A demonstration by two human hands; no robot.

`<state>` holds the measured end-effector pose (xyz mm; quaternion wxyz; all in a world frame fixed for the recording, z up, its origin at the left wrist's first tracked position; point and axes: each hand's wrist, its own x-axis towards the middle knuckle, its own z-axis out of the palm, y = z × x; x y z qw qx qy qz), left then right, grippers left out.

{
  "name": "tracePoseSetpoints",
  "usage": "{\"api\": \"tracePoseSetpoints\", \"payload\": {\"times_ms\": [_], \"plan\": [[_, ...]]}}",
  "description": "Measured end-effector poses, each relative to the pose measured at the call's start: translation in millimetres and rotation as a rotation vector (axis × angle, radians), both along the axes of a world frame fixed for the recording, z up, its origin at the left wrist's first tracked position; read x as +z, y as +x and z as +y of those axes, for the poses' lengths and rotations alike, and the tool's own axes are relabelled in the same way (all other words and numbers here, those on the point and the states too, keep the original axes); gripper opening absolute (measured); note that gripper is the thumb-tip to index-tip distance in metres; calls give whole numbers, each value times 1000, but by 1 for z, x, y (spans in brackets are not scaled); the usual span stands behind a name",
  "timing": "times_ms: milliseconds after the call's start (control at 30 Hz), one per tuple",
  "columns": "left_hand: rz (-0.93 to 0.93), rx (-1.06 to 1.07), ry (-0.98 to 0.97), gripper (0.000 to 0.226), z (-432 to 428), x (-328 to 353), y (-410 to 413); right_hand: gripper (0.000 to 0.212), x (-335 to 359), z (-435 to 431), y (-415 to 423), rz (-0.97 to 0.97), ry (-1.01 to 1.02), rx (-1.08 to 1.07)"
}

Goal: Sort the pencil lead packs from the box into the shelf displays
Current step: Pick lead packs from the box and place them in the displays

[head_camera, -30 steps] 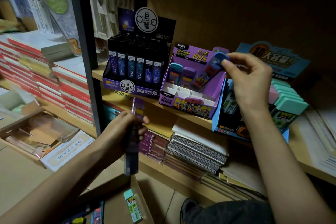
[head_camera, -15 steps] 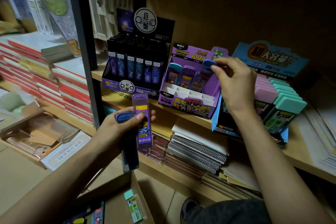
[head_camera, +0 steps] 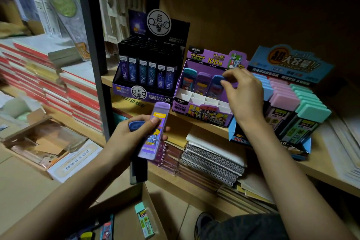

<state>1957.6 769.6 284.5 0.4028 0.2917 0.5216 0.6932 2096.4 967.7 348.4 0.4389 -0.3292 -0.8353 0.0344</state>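
- The right hand [head_camera: 243, 93] pinches the cap of a blue pack [head_camera: 215, 87] standing in the back row of the purple display [head_camera: 204, 116], just beside the seated packs [head_camera: 188, 81].
- By the look of it the step is seating this pack. Press it straight down its slot until the cap lines up with its neighbours — a tilted push could catch the dividers [head_camera: 196, 99].
- Let go only once it stands on its own. The card display looks light, so a sideways tug may shift it on the shelf [head_camera: 319, 169].
- The left hand [head_camera: 124, 138] grips two more below the shelf edge: a purple pack [head_camera: 153, 130] under the thumb and a spare blue pack [head_camera: 136, 125] behind it.
- Keep that grip firm, yet loose enough to pass one over — the purple pack lies on top and looks the easier to take.
- The front slots look empty, so filling from the back forward keeps the way in open.
- The box [head_camera: 124, 218] lies below with a green pack [head_camera: 145, 222] in it, which likely belongs in the blue display [head_camera: 288, 64].
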Motion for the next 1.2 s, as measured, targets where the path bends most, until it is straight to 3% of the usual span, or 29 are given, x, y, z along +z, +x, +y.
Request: {"api": "tracePoseSetpoints", "payload": {"times_ms": [133, 233, 300, 400, 567, 667, 767, 867, 1000, 1200], "plan": [[95, 45, 0, 31, -1, 5, 3, 19, -2, -7, -2, -93, 21, -73], [160, 66, 16, 27, 0, 12, 6, 12, 6, -26, -2, 70, 4, 25], [195, 59, 28, 29, 2, 19, 7, 7, 9, -46, -8, 138, -216, 214], [244, 34, 49, 33, 6, 26, 8, 13, 3, -71, -21, 79, -692, 439], [309, -7, 47, 30, 10, 27, 6, 16, 1, -77, -30, 193, -923, 510], [367, 2, 11, 24, 18, 27, 0, 15, 8, -73, -29, 217, -852, 538], [93, 13, 32, 22, 30, 36, -12, 17, 26, -60, -20, 344, -732, 492], [51, -24, 94, 34, 28, 35, -22, 15, 40, -46, -9, 411, -505, 376], [38, 93, 26, 31, 33, 28, -30, 13, 42, -34, -5, 324, -232, 237], [98, 149, -79, 21, 42, 24, -38, 20, 32, -20, -14, 227, 77, 196]]}}
